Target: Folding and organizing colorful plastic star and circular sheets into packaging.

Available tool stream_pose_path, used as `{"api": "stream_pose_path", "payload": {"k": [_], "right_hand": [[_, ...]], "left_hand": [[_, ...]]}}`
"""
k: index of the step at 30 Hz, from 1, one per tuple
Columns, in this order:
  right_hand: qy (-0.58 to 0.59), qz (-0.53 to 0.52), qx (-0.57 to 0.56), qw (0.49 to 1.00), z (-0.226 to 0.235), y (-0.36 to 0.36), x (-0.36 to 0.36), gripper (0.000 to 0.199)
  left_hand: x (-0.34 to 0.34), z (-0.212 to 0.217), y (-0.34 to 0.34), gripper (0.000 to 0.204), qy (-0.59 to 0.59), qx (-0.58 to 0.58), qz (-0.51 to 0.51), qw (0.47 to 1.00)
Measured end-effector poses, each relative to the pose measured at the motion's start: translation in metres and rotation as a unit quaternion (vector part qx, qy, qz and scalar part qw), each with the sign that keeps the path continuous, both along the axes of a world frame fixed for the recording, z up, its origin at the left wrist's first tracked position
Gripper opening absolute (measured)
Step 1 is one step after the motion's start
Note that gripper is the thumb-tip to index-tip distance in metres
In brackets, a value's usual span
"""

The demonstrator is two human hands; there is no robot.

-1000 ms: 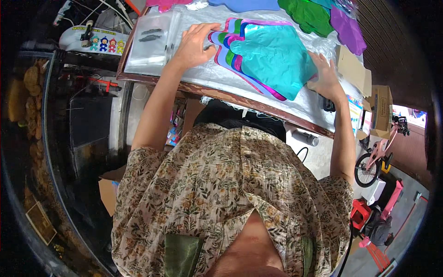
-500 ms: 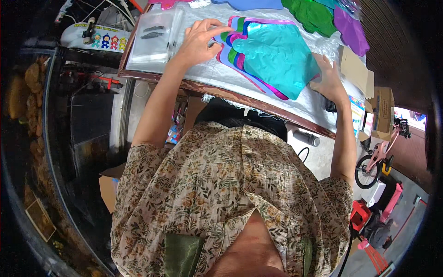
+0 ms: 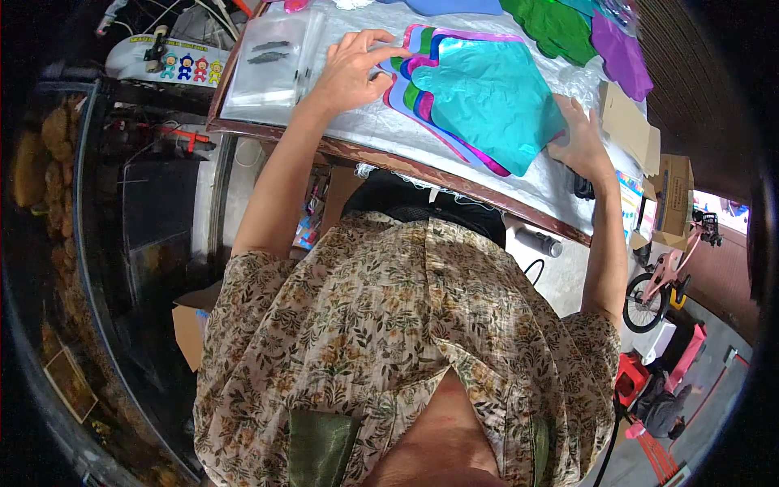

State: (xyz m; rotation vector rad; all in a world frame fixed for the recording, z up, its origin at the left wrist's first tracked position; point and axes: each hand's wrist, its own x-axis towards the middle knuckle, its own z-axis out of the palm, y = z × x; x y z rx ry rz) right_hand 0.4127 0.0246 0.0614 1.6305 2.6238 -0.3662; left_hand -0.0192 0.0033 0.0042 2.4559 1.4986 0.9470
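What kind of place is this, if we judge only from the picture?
It looks like a small workspace, perhaps in a garage or storeroom, though I cannot be sure. A stack of shiny foil pieces and clear plastic bags lie on the table; a pink bicycle stands off to the right.

A brown-edged table [image 3: 398, 167] is standing at twelve o'clock, its rim showing wear. A ridged dark-brown wall [image 3: 699, 89] is rising at two o'clock. Near three o'clock, bright light [image 3: 725, 209] is coming in through an opening, and a pink bicycle [image 3: 667, 266] is standing. Grey floor [image 3: 718, 333] is stretching toward four o'clock. At nine o'clock, brownish shapes [image 3: 61, 146] are sitting in dimness, too dark to identify.
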Motion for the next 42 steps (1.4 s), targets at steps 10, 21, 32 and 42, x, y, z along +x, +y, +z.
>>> {"api": "stream_pose_path", "payload": {"k": [10,21,32,42], "right_hand": [[0.017,0.006,0.010,1.000,0.006,-0.004,-0.004,0.087],[0.037,-0.005,0.038,0.999,-0.004,-0.003,-0.038,0.087],[0.164,-0.057,-0.030,0.984,-0.003,0.011,-0.039,0.090],[0.302,-0.113,-0.076,0.943,-0.024,0.048,-0.034,0.071]], "left_hand": [[-0.001,0.000,0.000,0.052,0.010,0.005,0.000,1.000],[-0.002,0.002,0.002,0.063,-0.039,-0.024,-0.015,0.999],[-0.009,0.004,0.023,0.077,-0.040,-0.078,-0.052,0.995],[-0.008,0.013,0.032,0.078,-0.013,-0.163,-0.064,0.984]]}}
